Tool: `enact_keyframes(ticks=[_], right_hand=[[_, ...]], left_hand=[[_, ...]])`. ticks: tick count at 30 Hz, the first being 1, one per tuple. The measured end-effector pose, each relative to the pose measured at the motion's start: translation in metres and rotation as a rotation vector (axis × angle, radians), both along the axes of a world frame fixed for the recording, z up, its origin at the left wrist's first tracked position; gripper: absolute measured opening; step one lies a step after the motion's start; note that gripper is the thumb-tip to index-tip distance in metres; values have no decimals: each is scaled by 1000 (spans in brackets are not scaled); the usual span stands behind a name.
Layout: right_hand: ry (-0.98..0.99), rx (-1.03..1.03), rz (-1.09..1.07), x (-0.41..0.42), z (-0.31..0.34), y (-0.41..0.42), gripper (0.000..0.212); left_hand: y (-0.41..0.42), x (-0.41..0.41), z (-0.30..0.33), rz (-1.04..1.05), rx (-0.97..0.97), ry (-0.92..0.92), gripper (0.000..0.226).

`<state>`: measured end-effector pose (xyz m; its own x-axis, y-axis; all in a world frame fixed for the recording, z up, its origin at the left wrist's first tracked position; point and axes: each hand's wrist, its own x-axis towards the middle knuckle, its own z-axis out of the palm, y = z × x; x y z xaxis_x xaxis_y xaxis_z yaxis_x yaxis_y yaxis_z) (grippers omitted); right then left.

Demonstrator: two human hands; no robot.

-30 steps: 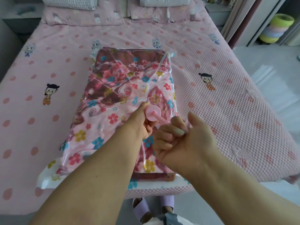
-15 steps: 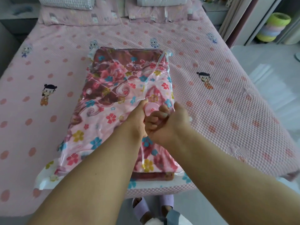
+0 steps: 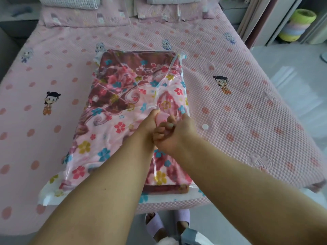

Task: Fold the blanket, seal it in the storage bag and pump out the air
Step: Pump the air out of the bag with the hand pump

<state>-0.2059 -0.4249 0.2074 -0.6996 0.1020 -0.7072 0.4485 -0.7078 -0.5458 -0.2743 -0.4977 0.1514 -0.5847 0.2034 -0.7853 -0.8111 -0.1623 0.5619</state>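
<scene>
The folded flower-print blanket [image 3: 123,96] lies inside a clear plastic storage bag [image 3: 53,193] on the bed. A pink hand pump [image 3: 162,118] stands on the bag near its right side. My left hand [image 3: 150,121] grips the pump's body. My right hand [image 3: 174,134] is curled round the pump's handle, pushed in close against the left hand, and hides most of it. The bag's valve under the pump is hidden.
The pink dotted bedspread [image 3: 247,121] covers the bed, with pillows [image 3: 70,2] at the far end. A small white cap [image 3: 205,126] lies on the spread right of the bag. Stacked coloured rings [image 3: 297,25] sit on the floor at the far right. My slippered feet [image 3: 166,223] are at the bed's edge.
My right hand has pushed the pump handle in toward the left hand; a second ago it was drawn back with the pink rod showing. The left hand stayed on the pump.
</scene>
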Motion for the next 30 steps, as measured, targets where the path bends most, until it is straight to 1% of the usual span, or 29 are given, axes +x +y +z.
enact_keyframes(ticks=[2, 3, 5, 7, 9, 10, 11, 12, 13, 14, 15, 17, 18, 21, 22, 23, 24, 26, 28, 30], right_hand=[[-20, -173, 27, 21, 11, 3, 63], [-49, -270, 1, 33, 19, 6, 64], [-98, -237, -22, 40, 22, 8, 65], [-100, -258, -75, 20, 16, 6, 64], [-134, -210, -90, -6, 11, -4, 62], [-118, -142, -58, -12, 9, -2, 61], [-63, -68, -30, -7, 8, 3, 60], [-26, -101, -24, 2, 9, 5, 61], [-25, -167, -6, 14, 15, 7, 62], [-36, -262, -20, 26, 22, 10, 63], [-79, -296, -48, 37, 29, 10, 63], [-95, -245, -64, 38, 24, 12, 64], [-94, -257, -84, 28, 19, 10, 64], [-147, -153, -76, -8, 4, -5, 63], [-82, -69, -48, -6, -1, 0, 62], [-18, -27, -21, 2, -4, 3, 62], [11, -80, -3, 13, 1, 5, 62], [-35, -258, 4, 37, 19, 6, 63], [-101, -238, -24, 47, 26, 6, 63], [-103, -240, -70, 28, 19, 5, 63]], left_hand=[[0, 3, -1, 46, -59, -32, 50], [-1, 3, -4, 63, -103, -25, 45], [0, -1, -7, 76, -137, -16, 43], [0, -4, -4, 46, -123, -35, 46], [2, -3, 2, 41, -10, -36, 57], [3, -3, 3, 60, 50, -37, 63], [4, -2, 3, 77, 73, -48, 63], [6, -2, 3, 89, 65, -68, 57], [6, -1, 0, 93, 13, -77, 49], [5, 1, -1, 87, -39, -74, 45], [3, 0, -5, 95, -90, -55, 42], [2, -2, -6, 82, -129, -38, 40], [2, -2, -3, 57, -124, -44, 43], [2, 3, 5, -25, 52, -34, 60], [2, 4, 5, -40, 78, -32, 64], [2, 4, 5, -35, 59, -37, 63], [2, 5, 6, -31, 8, -48, 56], [-1, 6, 3, 29, -108, -54, 42], [-2, 2, -1, 71, -122, -34, 38], [-1, 0, 1, 24, -121, -40, 42]])
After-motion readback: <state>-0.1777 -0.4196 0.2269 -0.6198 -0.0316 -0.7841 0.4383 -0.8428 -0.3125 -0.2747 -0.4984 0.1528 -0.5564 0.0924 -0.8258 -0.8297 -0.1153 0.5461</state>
